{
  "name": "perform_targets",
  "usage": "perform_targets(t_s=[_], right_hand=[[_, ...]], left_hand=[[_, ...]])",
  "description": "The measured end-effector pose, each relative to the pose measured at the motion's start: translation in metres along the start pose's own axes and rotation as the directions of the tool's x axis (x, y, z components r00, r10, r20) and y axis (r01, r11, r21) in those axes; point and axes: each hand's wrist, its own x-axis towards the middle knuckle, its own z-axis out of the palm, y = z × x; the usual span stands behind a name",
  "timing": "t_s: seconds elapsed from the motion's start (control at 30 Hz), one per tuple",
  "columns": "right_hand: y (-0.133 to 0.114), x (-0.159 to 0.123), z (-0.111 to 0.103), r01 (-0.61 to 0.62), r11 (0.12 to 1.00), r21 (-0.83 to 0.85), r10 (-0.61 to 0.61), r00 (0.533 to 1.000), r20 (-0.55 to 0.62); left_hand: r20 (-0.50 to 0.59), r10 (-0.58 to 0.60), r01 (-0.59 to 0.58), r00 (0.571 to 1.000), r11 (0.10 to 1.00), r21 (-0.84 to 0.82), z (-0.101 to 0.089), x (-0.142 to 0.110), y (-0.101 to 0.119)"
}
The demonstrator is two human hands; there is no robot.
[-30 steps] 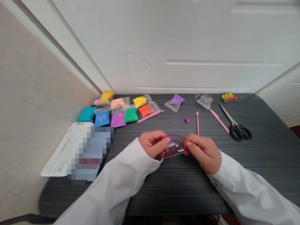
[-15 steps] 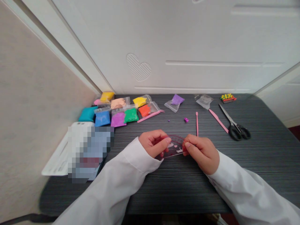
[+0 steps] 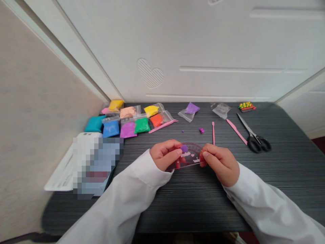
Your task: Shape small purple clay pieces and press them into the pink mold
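Our left hand (image 3: 166, 155) and right hand (image 3: 220, 164) grip opposite ends of the clear protractor (image 3: 190, 157), purple disc (image 3: 184, 148) by our left thumb, above the worktop (image 3: 193, 200). Beyond: pink stick (image 3: 213, 133), magenta piece (image 3: 201, 130); scissors (image 3: 254, 136) farther right.

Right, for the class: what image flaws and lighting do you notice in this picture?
Head view: soft light on the white door, faint shadows; coarse pixel blocks mask an area at left; the dark desk looks stretched towards its corners; the clear protractor is too soft for its markings to be read.
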Motion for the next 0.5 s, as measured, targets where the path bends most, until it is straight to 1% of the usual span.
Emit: perform_targets(t_s=[0.23,0.5], right_hand=[[0.0032,-0.0002,0.002,0.008,1.0,0.012,-0.007,1.0,-0.022],[0.0002,0.0,0.0002,-0.007,1.0,-0.006,0.007,1.0,0.001]], left_hand=[[-0.024,-0.006,0.004,1.0,0.997,-0.071,0.0011,-0.0003,0.0002],[-0.058,0.009,-0.012,0.998,0.999,-0.047,0.0026,-0.0001,0.0008]])
